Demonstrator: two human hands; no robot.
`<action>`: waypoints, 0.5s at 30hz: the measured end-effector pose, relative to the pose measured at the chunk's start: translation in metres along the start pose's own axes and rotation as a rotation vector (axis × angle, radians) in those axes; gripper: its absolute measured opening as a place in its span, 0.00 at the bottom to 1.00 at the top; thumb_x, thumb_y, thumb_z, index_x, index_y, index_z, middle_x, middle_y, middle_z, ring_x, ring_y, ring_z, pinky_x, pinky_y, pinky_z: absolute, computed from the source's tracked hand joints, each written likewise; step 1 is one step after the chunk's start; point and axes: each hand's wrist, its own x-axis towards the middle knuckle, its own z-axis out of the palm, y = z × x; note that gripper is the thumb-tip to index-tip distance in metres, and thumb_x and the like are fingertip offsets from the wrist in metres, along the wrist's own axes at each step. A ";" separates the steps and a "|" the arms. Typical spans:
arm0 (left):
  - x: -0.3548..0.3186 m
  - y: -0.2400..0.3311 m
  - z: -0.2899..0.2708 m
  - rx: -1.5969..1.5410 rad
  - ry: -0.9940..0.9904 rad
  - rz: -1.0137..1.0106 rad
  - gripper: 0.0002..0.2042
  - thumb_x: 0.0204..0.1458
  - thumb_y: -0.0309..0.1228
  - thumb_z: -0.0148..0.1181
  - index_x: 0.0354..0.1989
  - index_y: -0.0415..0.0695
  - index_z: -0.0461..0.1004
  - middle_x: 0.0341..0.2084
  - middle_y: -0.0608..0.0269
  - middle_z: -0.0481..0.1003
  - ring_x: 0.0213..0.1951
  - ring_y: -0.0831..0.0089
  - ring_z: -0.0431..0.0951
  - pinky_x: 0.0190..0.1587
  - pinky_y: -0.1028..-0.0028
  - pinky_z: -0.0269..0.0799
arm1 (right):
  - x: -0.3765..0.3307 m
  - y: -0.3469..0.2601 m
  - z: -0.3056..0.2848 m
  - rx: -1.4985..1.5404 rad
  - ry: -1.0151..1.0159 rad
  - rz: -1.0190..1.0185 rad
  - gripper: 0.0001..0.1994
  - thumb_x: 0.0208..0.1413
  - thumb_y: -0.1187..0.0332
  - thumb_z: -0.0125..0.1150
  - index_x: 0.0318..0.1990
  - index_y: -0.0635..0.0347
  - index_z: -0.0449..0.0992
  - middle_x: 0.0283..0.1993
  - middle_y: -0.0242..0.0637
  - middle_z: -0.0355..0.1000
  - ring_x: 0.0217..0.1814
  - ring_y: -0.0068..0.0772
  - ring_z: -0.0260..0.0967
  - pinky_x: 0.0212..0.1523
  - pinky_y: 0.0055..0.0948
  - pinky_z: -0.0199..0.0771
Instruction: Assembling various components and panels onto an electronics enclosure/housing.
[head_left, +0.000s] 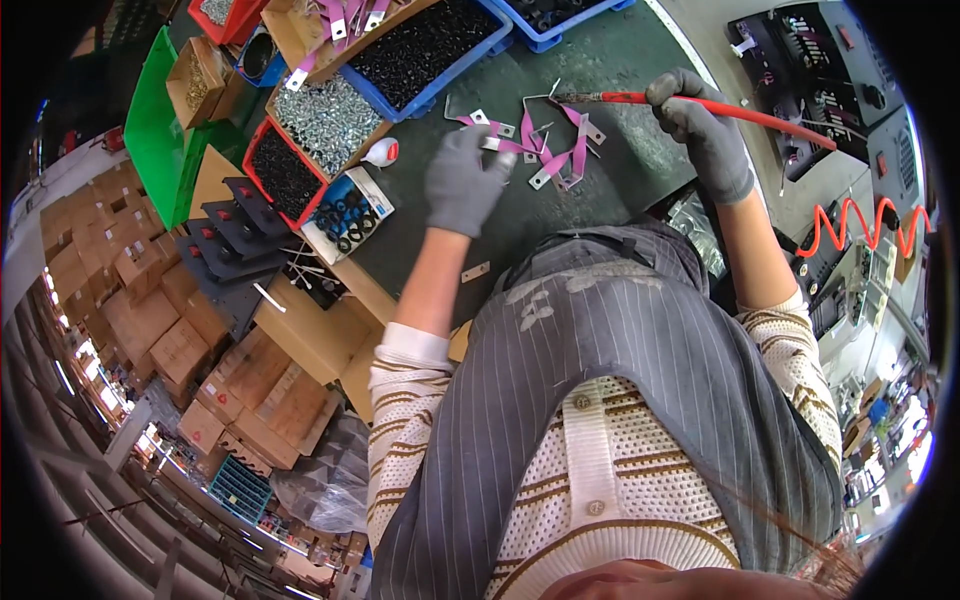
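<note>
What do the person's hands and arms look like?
The left hand and right hand wear grey gloves that end at the wrists. The left sleeve and right sleeve are cream knit, with tiny holes and golden-brown stripes. The left one shows a plain pale cuff. The forearms between are bare.

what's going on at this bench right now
A person in grey gloves is working over a cluster of pink strips with metal ends on the dark green tabletop. The right hand grips a long red tool, its dark tip close to the strips. The left hand is at the near side of the cluster; whether it grips one is hard to tell. Beyond it stand a blue tray of small black parts and a heap of silver hardware.
</note>
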 end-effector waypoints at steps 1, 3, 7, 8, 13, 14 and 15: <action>-0.007 0.008 0.013 0.130 0.076 0.150 0.20 0.41 0.44 0.62 0.43 0.52 0.71 0.37 0.61 0.71 0.39 0.65 0.72 0.42 0.64 0.68 | 0.000 0.002 0.001 -0.018 0.028 0.001 0.09 0.47 0.71 0.48 0.34 0.63 0.72 0.25 0.24 0.62 0.23 0.11 0.51 0.23 0.13 0.51; -0.015 0.011 0.029 0.257 0.156 0.297 0.22 0.41 0.45 0.61 0.45 0.51 0.70 0.40 0.59 0.71 0.42 0.64 0.72 0.46 0.63 0.67 | 0.000 0.005 0.004 -0.040 0.051 0.001 0.09 0.48 0.70 0.48 0.34 0.63 0.73 0.24 0.23 0.62 0.23 0.11 0.51 0.23 0.13 0.51; -0.004 -0.009 0.034 0.408 0.019 0.261 0.18 0.42 0.46 0.59 0.41 0.53 0.73 0.38 0.62 0.73 0.44 0.62 0.71 0.44 0.59 0.65 | -0.002 0.005 0.007 -0.065 0.039 0.014 0.09 0.48 0.69 0.50 0.34 0.61 0.73 0.24 0.23 0.62 0.23 0.11 0.52 0.23 0.13 0.52; 0.000 -0.017 0.028 0.465 -0.069 0.184 0.17 0.42 0.45 0.59 0.40 0.54 0.74 0.37 0.63 0.74 0.42 0.62 0.72 0.42 0.60 0.67 | -0.004 0.005 0.007 -0.070 0.026 0.009 0.09 0.48 0.69 0.50 0.34 0.61 0.74 0.24 0.23 0.62 0.23 0.11 0.53 0.23 0.13 0.52; 0.001 -0.029 0.002 0.206 -0.117 0.048 0.13 0.49 0.40 0.56 0.36 0.46 0.75 0.26 0.61 0.76 0.33 0.63 0.76 0.35 0.66 0.70 | -0.010 0.019 -0.002 -0.087 0.063 0.020 0.10 0.48 0.68 0.50 0.35 0.62 0.73 0.24 0.23 0.62 0.23 0.11 0.53 0.23 0.14 0.53; -0.001 -0.031 0.002 0.210 -0.118 0.049 0.13 0.49 0.40 0.56 0.36 0.46 0.75 0.26 0.61 0.76 0.33 0.63 0.76 0.35 0.66 0.70 | -0.010 0.022 -0.003 -0.076 0.056 0.026 0.10 0.48 0.68 0.50 0.35 0.62 0.73 0.24 0.23 0.62 0.23 0.12 0.54 0.24 0.14 0.53; -0.001 -0.029 0.002 -0.070 -0.056 -0.069 0.12 0.50 0.38 0.55 0.37 0.44 0.75 0.26 0.63 0.75 0.32 0.67 0.76 0.35 0.69 0.70 | -0.011 0.024 -0.005 -0.066 0.052 0.031 0.10 0.49 0.67 0.49 0.36 0.62 0.73 0.24 0.23 0.62 0.24 0.12 0.54 0.24 0.14 0.53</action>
